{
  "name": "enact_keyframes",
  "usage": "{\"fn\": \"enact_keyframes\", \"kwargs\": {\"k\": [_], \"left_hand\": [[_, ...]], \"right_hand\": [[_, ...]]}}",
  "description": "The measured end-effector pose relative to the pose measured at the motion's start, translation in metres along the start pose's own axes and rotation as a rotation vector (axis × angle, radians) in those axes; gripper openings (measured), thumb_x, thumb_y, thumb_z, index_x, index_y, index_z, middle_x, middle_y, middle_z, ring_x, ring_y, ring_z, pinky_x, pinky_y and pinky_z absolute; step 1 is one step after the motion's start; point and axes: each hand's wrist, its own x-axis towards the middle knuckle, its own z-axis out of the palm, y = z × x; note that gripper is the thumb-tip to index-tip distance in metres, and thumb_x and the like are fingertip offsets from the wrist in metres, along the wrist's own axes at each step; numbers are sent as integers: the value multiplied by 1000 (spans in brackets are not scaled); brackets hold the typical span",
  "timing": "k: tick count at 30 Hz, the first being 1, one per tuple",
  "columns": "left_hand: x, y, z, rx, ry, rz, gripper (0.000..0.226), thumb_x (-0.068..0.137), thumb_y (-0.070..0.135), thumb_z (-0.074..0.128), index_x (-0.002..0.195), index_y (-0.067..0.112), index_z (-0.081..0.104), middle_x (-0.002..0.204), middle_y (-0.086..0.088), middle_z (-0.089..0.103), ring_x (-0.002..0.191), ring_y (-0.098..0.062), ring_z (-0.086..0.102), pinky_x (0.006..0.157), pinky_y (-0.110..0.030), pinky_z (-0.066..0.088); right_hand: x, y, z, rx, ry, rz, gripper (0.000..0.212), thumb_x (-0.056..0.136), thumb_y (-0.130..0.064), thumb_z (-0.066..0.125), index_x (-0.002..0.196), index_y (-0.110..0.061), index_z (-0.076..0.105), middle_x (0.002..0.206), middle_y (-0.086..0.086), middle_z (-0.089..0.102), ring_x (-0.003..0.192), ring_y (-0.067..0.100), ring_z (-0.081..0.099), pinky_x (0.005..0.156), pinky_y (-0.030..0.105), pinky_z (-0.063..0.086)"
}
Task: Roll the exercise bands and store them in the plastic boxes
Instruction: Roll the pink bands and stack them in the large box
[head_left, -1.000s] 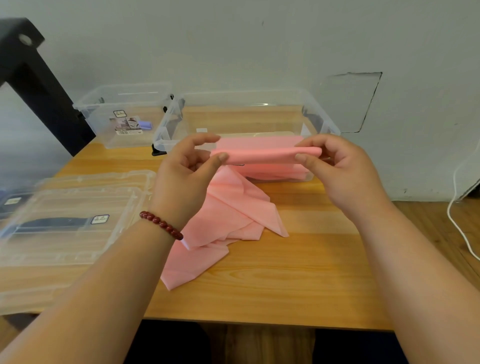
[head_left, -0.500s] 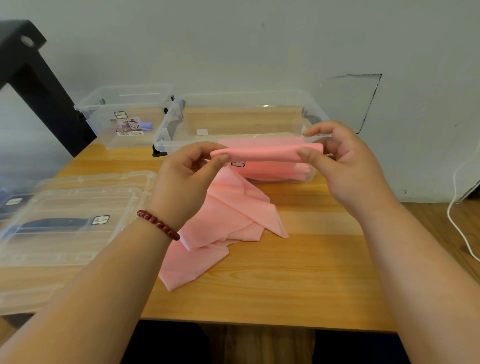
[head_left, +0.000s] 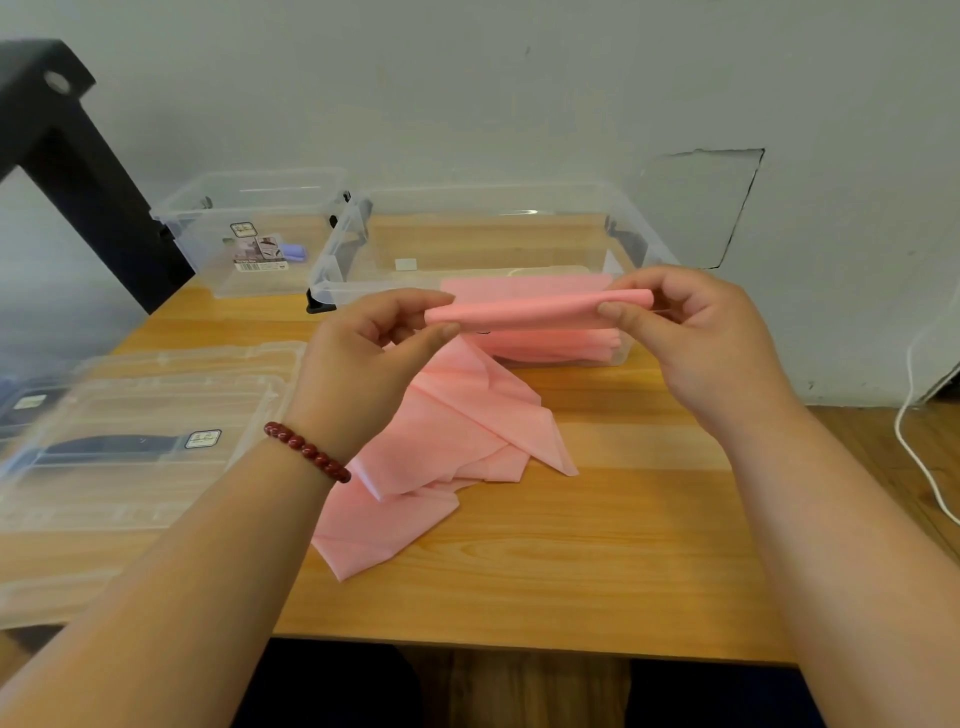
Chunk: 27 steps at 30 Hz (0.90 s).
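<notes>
"Head view first: where is the pink band (head_left: 540, 312)?"

"Its rolled end is lifted off the table (head_left: 623, 545), held level between both hands just in front of the large clear box (head_left: 337, 254). The loose tail (head_left: 457, 431) drops from the roll and lies crumpled on the wood."

"And the hands?"

"The left hand (head_left: 363, 364) pinches the left end, thumb beneath and fingers curled over the top. The right hand (head_left: 701, 343) pinches the right end the same way. Both grips are narrow and hold nothing but band."

"So how should the rolling go?"

"I'd say turn both ends at the same rate, or the roll will skew into a cone. The tail is folded over itself, so it probably wants flattening before it feeds in. The sheet looks thin and stretchy, so I'd expect it to spring loose if either pinch slackens. Light, even tension should be enough."

"Then where?"

"Likely the large box. More pink material (head_left: 550, 343) shows through its front wall. A smaller clear box (head_left: 208, 208) stands behind to the left, and clear lids (head_left: 156, 395) lie at the table's left."
</notes>
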Motion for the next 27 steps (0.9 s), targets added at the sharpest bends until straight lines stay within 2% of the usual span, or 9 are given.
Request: {"fn": "enact_keyframes", "kwargs": {"k": [4, 7, 9, 11, 14, 18, 20, 24, 27], "left_hand": [[0, 3, 1, -13, 41, -34, 9, 85, 30, 70, 90, 37, 72, 65, 10, 55, 54, -1, 44, 54, -13, 36], [1, 5, 2, -33, 46, -42, 6, 88, 25, 68, 88, 31, 70, 61, 18, 59, 53, 2, 47, 53, -10, 37], [2, 6, 3, -42, 51, -37, 8, 90, 23, 66, 91, 30, 69, 60, 18, 57, 53, 2, 47, 53, -12, 38], [4, 6, 3, -62, 62, -36, 12, 91, 23, 66, 94, 35, 67, 62, 9, 54, 52, -3, 43, 53, -19, 38], [5, 5, 2, -99, 66, -37, 16, 90, 22, 66, 92, 38, 69, 60, 8, 50, 52, -7, 41, 53, -23, 36], [5, 9, -1, -122, 17, -34, 21, 83, 18, 73, 100, 30, 70, 70, 9, 57, 56, -2, 47, 55, -11, 39], [5, 9, 0, -105, 17, -30, 20, 84, 15, 71, 98, 30, 70, 76, 5, 62, 61, -1, 52, 56, -9, 40], [5, 10, 0, -60, 43, -30, 14, 89, 20, 68, 88, 33, 70, 71, -1, 60, 61, -4, 51, 53, -11, 40], [6, 12, 0, -48, 55, -35, 10, 90, 22, 67, 86, 30, 69, 64, 14, 59, 58, 0, 50, 54, -11, 40]], "right_hand": [[0, -1, 3, 21, -3, -1, 14, 86, -27, 71, 90, -38, 65, 86, 0, 70, 76, 15, 59, 67, 19, 44], [0, -3, 5, 12, 3, -27, 14, 89, -27, 67, 90, -39, 61, 73, -9, 66, 68, 8, 54, 63, 16, 41], [0, -3, 5, 11, -7, -27, 14, 87, -26, 69, 91, -39, 64, 82, -12, 66, 75, 11, 56, 70, 20, 46], [-1, -2, 6, 18, -33, -6, 20, 83, -23, 74, 95, -37, 66, 94, -6, 68, 85, 22, 59, 77, 30, 50], [0, 0, 5, 17, -27, -5, 18, 83, -21, 74, 95, -35, 69, 95, -5, 70, 91, 24, 62, 83, 37, 52], [2, 0, 3, 32, 0, 6, 11, 85, -22, 71, 90, -32, 71, 88, -10, 70, 88, 11, 64, 77, 23, 50], [2, -1, 3, 41, 7, 12, 11, 84, -23, 72, 88, -33, 70, 84, -12, 69, 85, 9, 63, 76, 22, 48], [2, -4, 4, 52, 8, 13, 17, 86, -24, 71, 93, -36, 63, 78, -4, 70, 76, 18, 60, 68, 19, 45], [2, -5, 5, 24, 25, -20, 15, 87, -25, 69, 92, -38, 61, 72, -2, 66, 71, 20, 55, 64, 21, 42]]}}
